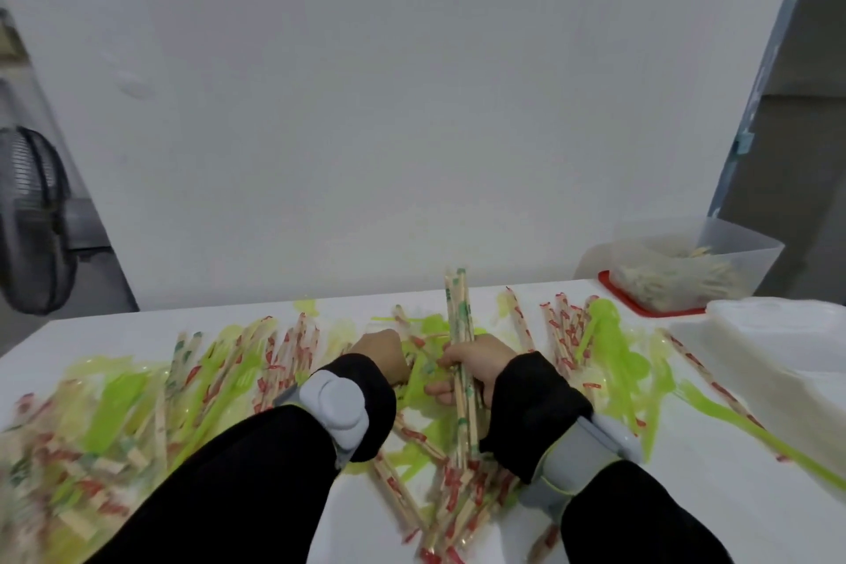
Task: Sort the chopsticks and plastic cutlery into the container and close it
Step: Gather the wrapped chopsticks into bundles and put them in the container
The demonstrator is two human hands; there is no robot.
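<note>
On the white table (pixel 686 513), an upright bundle of paper-wrapped wooden chopsticks (pixel 459 334) is gripped by the right hand (pixel 476 369), well below-left of the clear plastic container (pixel 732 252) at frame right; the left hand's (pixel 382 353) grasp cannot be told.

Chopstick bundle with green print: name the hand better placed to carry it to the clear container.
Right. The right hand already has its grip on the bundle, and the clear container stands at the table's far right corner, on that side. The left hand is down among the green cutlery.
</note>
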